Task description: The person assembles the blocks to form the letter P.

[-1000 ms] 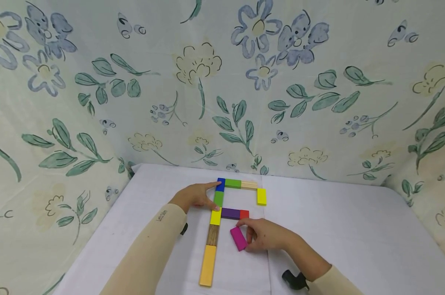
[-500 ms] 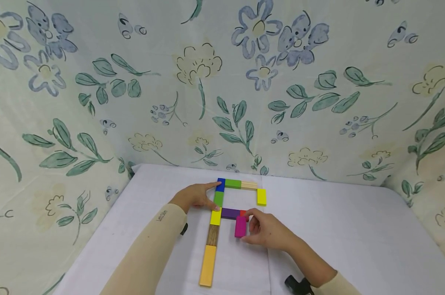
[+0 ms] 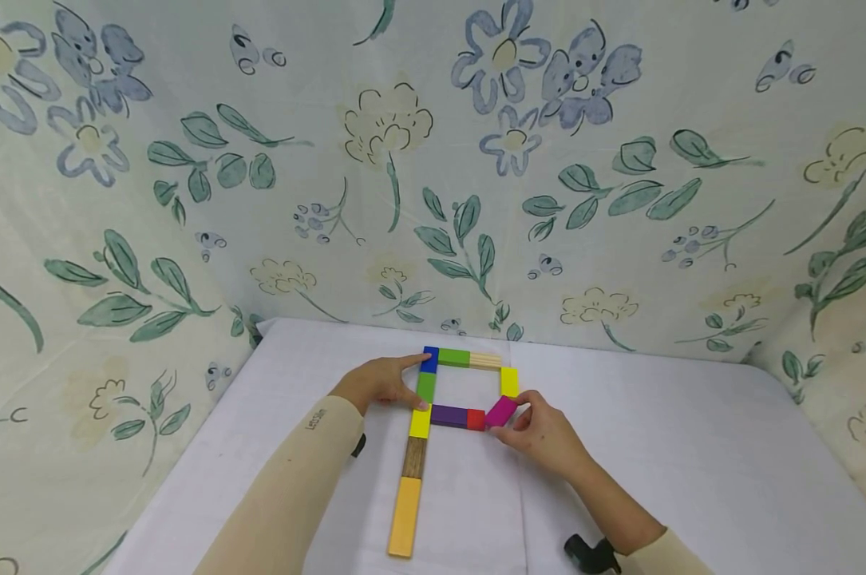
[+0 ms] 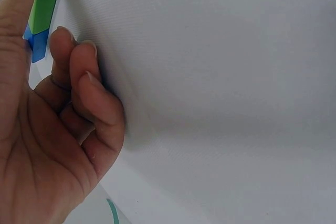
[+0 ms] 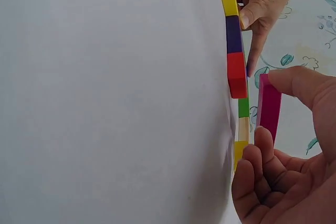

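Note:
My right hand [image 3: 546, 431] pinches a magenta block [image 3: 501, 411] by its ends, thumb at one and fingers at the other. The block is tilted, close to the red block [image 3: 476, 419] and the right-hand yellow block [image 3: 509, 382]. In the right wrist view the magenta block [image 5: 270, 106] shows a gap from the red one [image 5: 237, 74]. My left hand [image 3: 381, 381] touches the blue block [image 3: 429, 359] with a straight index finger. Its thumb rests on the yellow block [image 3: 420, 423] of the left column; the other fingers curl loosely in the left wrist view.
Blocks lie in a P-like outline on a white-covered table [image 3: 655, 447]: green [image 3: 425, 388], brown [image 3: 414, 458] and orange [image 3: 405, 519] down the column, purple [image 3: 449, 416] across the middle, green [image 3: 453, 358] and striped wood [image 3: 485, 361] along the top. A flowered cloth [image 3: 318, 176] hangs behind.
My right hand has carried the magenta block away from me and to the right, past the red block, turning it on the way. My left hand has stayed in place.

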Demonstrator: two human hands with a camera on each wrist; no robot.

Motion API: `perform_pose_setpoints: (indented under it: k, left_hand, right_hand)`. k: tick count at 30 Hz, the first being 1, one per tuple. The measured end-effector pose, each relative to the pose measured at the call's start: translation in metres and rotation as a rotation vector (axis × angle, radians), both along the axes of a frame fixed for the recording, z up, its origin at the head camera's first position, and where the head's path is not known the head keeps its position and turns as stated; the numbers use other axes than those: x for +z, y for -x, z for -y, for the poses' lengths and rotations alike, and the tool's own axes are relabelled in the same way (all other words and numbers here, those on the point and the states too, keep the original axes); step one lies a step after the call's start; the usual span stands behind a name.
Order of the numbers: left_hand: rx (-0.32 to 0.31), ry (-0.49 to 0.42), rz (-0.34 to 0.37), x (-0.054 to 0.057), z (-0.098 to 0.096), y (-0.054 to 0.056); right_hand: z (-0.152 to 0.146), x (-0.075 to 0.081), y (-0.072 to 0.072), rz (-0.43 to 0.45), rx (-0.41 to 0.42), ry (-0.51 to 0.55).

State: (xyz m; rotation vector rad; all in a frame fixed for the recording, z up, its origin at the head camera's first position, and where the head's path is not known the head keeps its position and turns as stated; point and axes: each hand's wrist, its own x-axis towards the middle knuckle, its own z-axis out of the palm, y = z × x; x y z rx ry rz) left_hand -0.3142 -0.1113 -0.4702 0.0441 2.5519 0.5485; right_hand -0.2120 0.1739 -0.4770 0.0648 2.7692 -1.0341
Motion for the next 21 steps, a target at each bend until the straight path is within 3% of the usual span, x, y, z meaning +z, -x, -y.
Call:
perform_pose_setpoints:
  k: [9,21]
  left_hand:
    - [0.006,-0.002,0.008,-0.0036,-0.0004,0.0029]
    - [0.004,0.016,0.003,-0.0025,0.0001,0.0023]
  right_hand:
    - [-0.0046,-0.0059,0.0013,0.07,-0.066,-0.052]
    - [0.0002,-0.0089,0.0044,0.093,-0.072,-0.117]
